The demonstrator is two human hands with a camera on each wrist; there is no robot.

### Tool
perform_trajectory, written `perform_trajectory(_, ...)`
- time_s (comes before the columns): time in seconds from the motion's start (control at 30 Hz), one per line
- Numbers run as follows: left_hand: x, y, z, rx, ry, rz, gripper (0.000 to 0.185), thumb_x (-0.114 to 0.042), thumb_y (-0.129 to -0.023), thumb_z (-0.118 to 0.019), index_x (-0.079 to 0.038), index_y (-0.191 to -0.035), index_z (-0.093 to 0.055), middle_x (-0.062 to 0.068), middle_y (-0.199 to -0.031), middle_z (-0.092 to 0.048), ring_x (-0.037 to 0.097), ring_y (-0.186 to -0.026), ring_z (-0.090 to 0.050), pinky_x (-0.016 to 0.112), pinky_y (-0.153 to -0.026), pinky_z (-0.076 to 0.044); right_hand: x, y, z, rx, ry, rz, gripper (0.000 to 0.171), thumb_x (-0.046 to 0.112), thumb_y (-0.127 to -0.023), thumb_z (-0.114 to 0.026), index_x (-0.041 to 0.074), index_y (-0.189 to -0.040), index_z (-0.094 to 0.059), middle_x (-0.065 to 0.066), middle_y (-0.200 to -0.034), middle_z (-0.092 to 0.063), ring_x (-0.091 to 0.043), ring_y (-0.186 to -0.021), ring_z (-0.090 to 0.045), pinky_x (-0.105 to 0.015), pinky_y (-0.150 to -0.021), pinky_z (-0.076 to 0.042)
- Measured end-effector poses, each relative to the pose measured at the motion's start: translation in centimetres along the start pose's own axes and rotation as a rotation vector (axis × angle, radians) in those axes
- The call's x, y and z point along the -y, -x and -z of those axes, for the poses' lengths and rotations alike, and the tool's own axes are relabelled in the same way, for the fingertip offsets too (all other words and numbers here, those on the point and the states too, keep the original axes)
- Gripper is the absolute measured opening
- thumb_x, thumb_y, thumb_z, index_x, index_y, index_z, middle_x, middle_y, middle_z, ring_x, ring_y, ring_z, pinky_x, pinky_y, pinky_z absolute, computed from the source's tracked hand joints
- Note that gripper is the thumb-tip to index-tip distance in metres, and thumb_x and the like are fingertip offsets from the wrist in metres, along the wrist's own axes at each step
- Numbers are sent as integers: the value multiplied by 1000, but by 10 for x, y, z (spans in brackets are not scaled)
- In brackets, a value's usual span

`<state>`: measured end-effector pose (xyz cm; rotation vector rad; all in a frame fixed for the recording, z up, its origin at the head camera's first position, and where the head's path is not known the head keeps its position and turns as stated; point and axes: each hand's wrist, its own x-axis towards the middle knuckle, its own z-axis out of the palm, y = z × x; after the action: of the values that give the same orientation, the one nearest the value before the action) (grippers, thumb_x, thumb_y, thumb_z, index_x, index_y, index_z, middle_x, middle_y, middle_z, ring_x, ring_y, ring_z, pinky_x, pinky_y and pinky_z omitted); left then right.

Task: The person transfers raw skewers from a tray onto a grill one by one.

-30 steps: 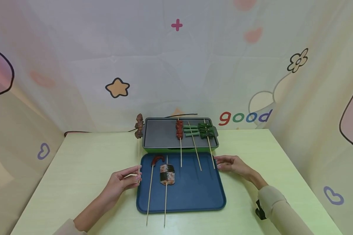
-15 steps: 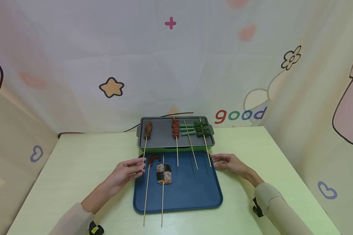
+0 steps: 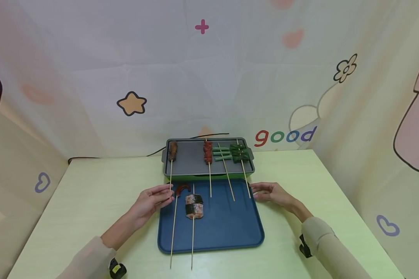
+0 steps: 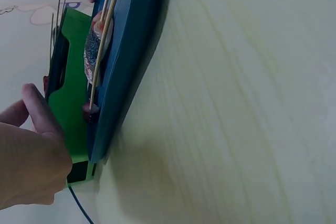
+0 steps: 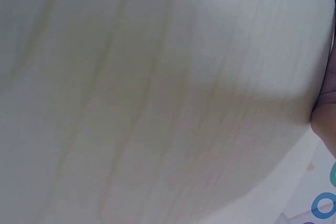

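Note:
My left hand (image 3: 154, 202) pinches the stick of a brown meat skewer (image 3: 172, 151). The skewer's meat end is over the left part of the dark grill pan (image 3: 190, 164). My right hand (image 3: 274, 194) rests at the upper right edge of the blue tray (image 3: 230, 228), fingers loosely bent and touching its rim. On the tray lie a curled reddish-brown skewer (image 3: 182, 188) and a thick skewer wrapped with dark bands (image 3: 194, 206). In the left wrist view my left hand (image 4: 34, 150) shows beside the pan's green side (image 4: 77, 93); its pinched stick is hidden there.
The pan also bears a red meat skewer (image 3: 208, 152), a green stalk skewer (image 3: 221, 153) and a green leafy skewer (image 3: 239, 153), their sticks reaching over the tray. A black cable (image 3: 85, 158) runs along the table's back edge. A printed curtain (image 3: 202, 77) hangs behind.
My left hand has brought the meat skewer rightward from beside the pan to over it, then slightly left onto its left part. The right hand stays at the tray's edge.

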<state>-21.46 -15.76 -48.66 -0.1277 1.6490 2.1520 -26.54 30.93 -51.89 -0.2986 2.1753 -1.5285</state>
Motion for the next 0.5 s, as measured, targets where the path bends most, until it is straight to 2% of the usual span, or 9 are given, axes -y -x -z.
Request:
perform_trajectory(0.17, 3, -3, -1, -35, -65, 33, 56, -18, -102, -64, -2, -152, -46, -4, -113, -72, 7, -96, -72, 21, -89, -58, 1, 2, 0, -8, -3, -1, 51, 10, -99, -67, -5, -146, -51, -13, -129, -69, -5, -103, -70, -22, -90, -57)
perform_trajectory(0.3, 9, 1, 2, -34, -128, 72, 60, -34, -100, -66, -5, -150, -49, -4, -112, -72, 8, -95, -69, 21, -88, -59, 2, 1, -1, -10, -9, -7, 51, 9, -99, -66, -5, -146, -51, -14, -130, -68, -5, -103, -70, -22, -91, -57)
perform_trajectory(0.4, 12, 8, 4, -24, -182, 99, 62, -41, -99, -66, -5, -148, -52, -3, -111, -72, 8, -96, -68, 21, -87, -59, 3, 2, -1, -18, 2, -11, 50, 8, -100, -65, -4, -146, -51, -16, -131, -67, -6, -103, -70, -22, -90, -57)
perform_trajectory(0.5, 14, 22, 6, -14, -235, 123, 59, -41, -100, -66, -4, -144, -56, -1, -110, -72, 10, -95, -69, 22, -86, -59, 3, 3, -1, -16, 16, -7, 50, 9, -100, -64, -5, -146, -51, -19, -133, -66, -7, -104, -70, -23, -90, -57)
